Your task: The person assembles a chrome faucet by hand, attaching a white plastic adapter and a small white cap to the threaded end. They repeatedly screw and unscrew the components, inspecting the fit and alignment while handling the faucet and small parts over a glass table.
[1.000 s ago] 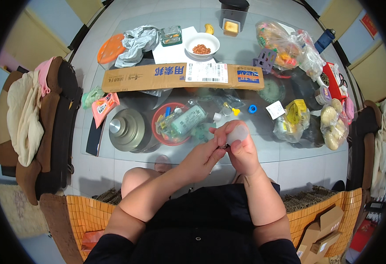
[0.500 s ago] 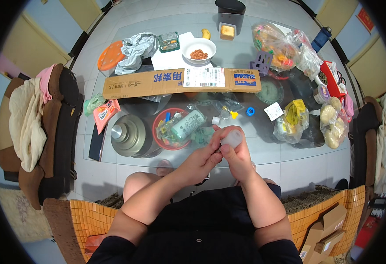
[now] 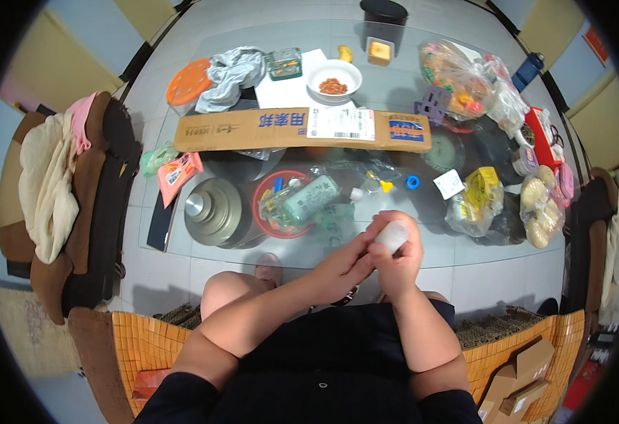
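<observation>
A whitish, translucent rounded piece [image 3: 393, 237], perhaps a small bottle, shows between my two hands just above the near edge of the glass table [image 3: 302, 258]. My right hand [image 3: 402, 268] is wrapped round it, thumb across its near side. From the left, my left hand [image 3: 348, 268] closes against the same piece and the right fingers, which hide its lower part. Just beyond them lie a small white cap [image 3: 356, 193], a yellow piece [image 3: 385, 186] and a blue ring [image 3: 412, 182]. A crumpled green plastic wrapper [image 3: 334, 222] rests to the left of the hands.
A long cardboard box [image 3: 253, 131] crosses the table. Behind it stands a white bowl [image 3: 352, 85] of reddish-brown nuts or beans. Left are a red basin [image 3: 258, 215] and a metal flask [image 3: 207, 219]; right, a bag of pale round items [image 3: 542, 208] and a yellow package [image 3: 480, 187].
Both hands have shifted slightly right and nearer to me, still closed on the whitish piece. The whole view has also moved a little, so the table things sit further right.
</observation>
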The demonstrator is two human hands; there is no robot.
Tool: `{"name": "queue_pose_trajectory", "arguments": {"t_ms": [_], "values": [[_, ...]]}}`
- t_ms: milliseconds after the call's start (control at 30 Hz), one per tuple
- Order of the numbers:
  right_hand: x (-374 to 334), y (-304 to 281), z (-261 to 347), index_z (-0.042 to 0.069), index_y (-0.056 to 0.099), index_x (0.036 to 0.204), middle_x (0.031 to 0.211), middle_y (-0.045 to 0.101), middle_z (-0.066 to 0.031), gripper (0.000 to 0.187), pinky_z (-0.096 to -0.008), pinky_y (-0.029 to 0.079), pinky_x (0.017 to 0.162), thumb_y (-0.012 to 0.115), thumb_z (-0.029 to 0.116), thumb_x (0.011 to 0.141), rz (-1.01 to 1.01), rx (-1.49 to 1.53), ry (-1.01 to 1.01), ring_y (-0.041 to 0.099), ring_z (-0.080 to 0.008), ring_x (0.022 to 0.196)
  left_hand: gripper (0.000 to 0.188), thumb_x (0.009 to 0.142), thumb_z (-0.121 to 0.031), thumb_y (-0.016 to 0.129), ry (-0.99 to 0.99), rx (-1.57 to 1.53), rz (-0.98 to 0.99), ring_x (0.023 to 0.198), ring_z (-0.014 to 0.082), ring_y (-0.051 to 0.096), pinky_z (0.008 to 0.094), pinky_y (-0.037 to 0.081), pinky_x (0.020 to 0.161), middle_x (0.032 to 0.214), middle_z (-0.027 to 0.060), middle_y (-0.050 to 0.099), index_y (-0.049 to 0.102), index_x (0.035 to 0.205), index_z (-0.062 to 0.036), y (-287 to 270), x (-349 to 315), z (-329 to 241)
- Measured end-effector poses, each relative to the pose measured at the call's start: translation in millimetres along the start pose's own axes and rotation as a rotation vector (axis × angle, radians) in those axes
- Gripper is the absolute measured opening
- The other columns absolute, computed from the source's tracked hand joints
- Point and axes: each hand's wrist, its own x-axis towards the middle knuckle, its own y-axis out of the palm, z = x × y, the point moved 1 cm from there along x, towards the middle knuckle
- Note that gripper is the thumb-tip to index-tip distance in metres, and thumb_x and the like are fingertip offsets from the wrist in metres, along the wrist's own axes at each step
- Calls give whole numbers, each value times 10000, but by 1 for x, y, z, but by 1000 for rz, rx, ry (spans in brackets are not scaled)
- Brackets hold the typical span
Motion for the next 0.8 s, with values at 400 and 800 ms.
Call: {"name": "queue_pose_trajectory", "arguments": {"t_ms": [400,800], "values": [[17,-12,-27,3,528,1129,988,617,-121,548,-330,425,848,344,488,953,-53,18,86,580,-205,907,269,974,-301,440,-253,-33,-34,651,66,418,230,383,605,782,-8,441,482,1107,-71,-38,-5,-21],[38,5,-73,53,604,1088,1113,600,-76,321,-388,357,894,622,110,772,140,-1383,-215,507,-277,1044,285,950,-201,512,172,-169,-197,767,98,490,242,415,703,898,18,513,474,1179,-36,-95,-18,-19]]}}
